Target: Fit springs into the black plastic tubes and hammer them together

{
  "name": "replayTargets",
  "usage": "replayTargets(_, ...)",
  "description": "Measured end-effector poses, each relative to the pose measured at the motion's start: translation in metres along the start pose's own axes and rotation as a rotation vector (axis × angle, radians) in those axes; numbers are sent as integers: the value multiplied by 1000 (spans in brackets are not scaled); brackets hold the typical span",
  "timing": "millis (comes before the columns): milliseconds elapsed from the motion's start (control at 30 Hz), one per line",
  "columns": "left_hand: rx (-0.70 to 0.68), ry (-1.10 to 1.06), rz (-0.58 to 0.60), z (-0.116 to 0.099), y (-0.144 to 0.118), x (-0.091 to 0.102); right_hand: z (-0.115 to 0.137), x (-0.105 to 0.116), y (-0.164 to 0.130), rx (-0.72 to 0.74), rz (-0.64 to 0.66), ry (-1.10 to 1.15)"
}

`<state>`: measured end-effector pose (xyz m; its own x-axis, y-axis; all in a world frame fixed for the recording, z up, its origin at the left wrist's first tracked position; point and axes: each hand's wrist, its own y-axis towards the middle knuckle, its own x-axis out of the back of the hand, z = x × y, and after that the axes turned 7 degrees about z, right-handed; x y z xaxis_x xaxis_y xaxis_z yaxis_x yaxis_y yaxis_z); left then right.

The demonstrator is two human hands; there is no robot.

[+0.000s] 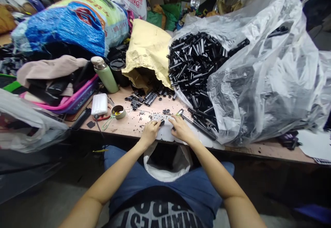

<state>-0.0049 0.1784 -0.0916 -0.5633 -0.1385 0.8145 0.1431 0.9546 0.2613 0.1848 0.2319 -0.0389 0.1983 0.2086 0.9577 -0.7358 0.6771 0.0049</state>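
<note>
Black plastic everywhere, honestly. The left hand (150,128) was curled with its fingertips pinching a small black piece (161,121) at the near edge of the wooden table (124,124), and the right hand (180,127) lay just beside it, fingers bent down onto the white sheet (165,135); whether it gripped anything I couldn't tell. My guess at the risk: tiny washers (165,111) and ribbed springs (150,98) sat loose near the edge, so a nudge could have rolled them off past the white bag (165,167) hanging below. The crinkly clear plastic sack (261,79) of glossy black tubes (191,60) gaped toward the hands and looked ready to spill. A small cup of yellowish liquid (118,111) stood near the white phone (99,104), which seemed dicey too.
</note>
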Motion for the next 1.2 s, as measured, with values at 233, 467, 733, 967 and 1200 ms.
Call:
replayTargets(233,-11,245,-34,0,-1,0,-53,5,-7,97,150,-358)
replayTargets(467,-169,185,-56,5,11,-10,-33,21,37,212,-121,-42)
replayTargets(733,-391,123,-5,0,39,-36,-66,7,15,-197,-398,-255)
replayTargets(967,-407,124,46,2,41,-33,-100,-10,-57,-485,-313,-573)
replayTargets(1200,-400,261,44,-4,36,-29,-100,-3,-62,-421,-332,-679)
